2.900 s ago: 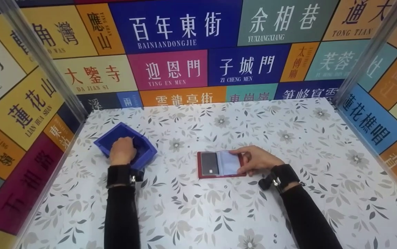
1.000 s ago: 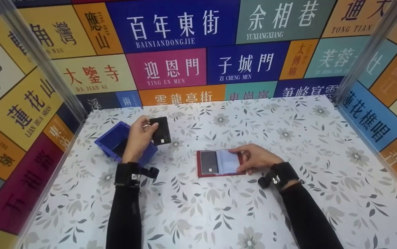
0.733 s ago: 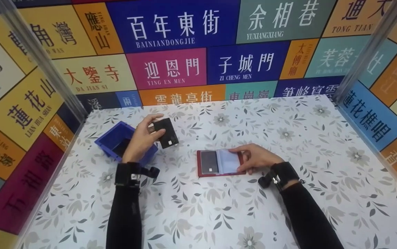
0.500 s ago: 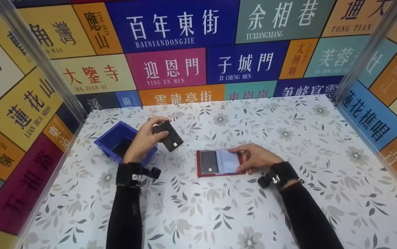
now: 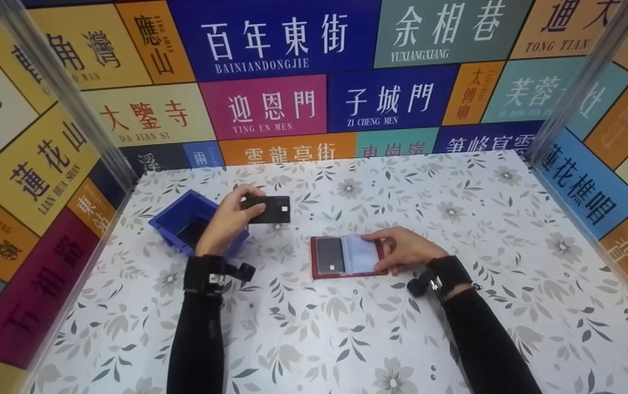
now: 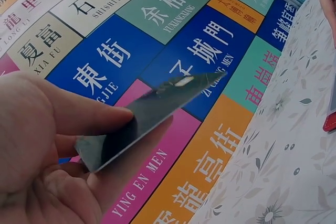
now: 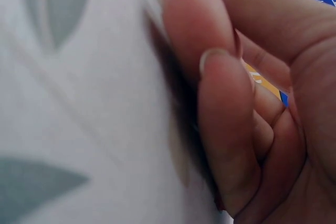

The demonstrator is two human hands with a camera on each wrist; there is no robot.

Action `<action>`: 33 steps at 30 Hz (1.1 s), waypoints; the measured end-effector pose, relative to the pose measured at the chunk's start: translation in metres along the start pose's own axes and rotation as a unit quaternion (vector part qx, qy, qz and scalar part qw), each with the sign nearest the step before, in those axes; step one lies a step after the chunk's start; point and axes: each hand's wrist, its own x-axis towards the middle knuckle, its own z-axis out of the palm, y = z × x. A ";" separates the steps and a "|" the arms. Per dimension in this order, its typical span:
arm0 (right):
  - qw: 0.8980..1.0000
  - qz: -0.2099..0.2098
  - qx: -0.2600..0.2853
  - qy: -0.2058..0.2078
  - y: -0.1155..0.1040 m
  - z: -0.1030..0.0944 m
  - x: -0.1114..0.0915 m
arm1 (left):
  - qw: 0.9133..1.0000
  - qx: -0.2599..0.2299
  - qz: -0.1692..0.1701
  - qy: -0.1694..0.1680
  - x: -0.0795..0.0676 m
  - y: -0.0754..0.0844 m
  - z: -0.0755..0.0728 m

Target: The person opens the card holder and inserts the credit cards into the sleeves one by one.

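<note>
A black bank card (image 5: 273,212) with a light chip is pinched between the thumb and fingers of my left hand (image 5: 225,221). It is held level above the table, just right of the blue bin (image 5: 170,218). In the left wrist view the card (image 6: 152,111) tilts upward away from the thumb. On the table lies an open red card holder (image 5: 314,260) with clear sleeves. A dark card (image 5: 330,255) sits in its left sleeve. My right hand (image 5: 410,249) grips the holder's right edge; in the right wrist view its curled fingers (image 7: 226,124) are close to the tabletop.
The bin is partly hidden behind my left hand and has something dark inside. The table (image 5: 314,339) has a leaf-and-flower pattern. Sign-printed walls (image 5: 270,106) stand at the back and both sides, with clear corner strips.
My left hand has come out of the blue bin with the black card and moved a little right. The card has turned from upright to level. My right hand and the card holder stay put.
</note>
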 end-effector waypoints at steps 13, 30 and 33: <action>1.000 0.008 0.002 0.006 -0.001 0.001 0.000 | 0.997 0.031 0.015 0.069 0.003 0.001 0.006; 1.000 -0.014 0.002 -0.007 0.003 0.000 0.002 | 1.000 -0.026 -0.012 -0.013 0.008 -0.021 0.063; 1.000 -0.015 0.000 -0.007 0.003 0.000 0.002 | 0.999 0.001 -0.008 -0.032 0.008 -0.032 0.084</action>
